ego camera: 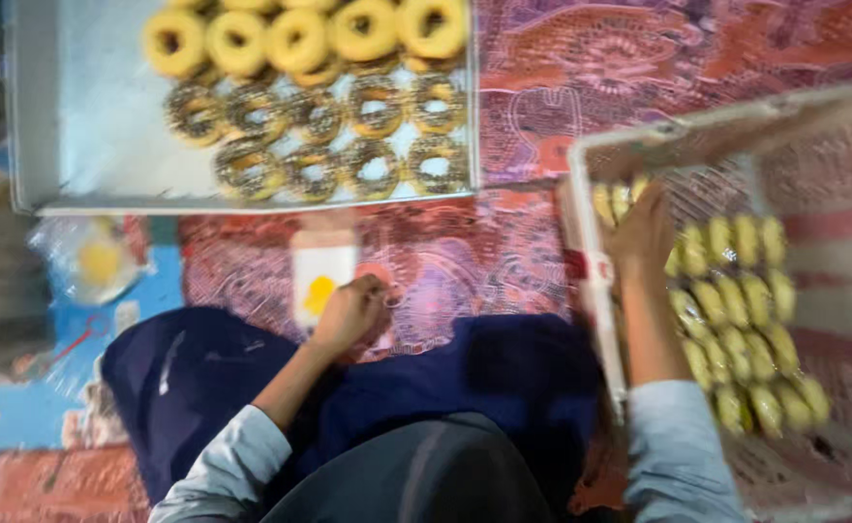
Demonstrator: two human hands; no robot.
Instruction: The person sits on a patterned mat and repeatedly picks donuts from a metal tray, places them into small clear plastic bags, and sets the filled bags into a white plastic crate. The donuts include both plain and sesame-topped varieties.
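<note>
Right hand reaches into the crate over the yellow pastries, grip unclear; left hand curled loosely, seemingly empty beside the small packet; blind reach may crush neighbours.

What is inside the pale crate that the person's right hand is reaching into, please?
The pale crate holds rows of yellow-topped doughnuts standing on edge along its left side. The right hand covers a few at the far end; the picture is too blurred to tell what lies beneath them.
</note>
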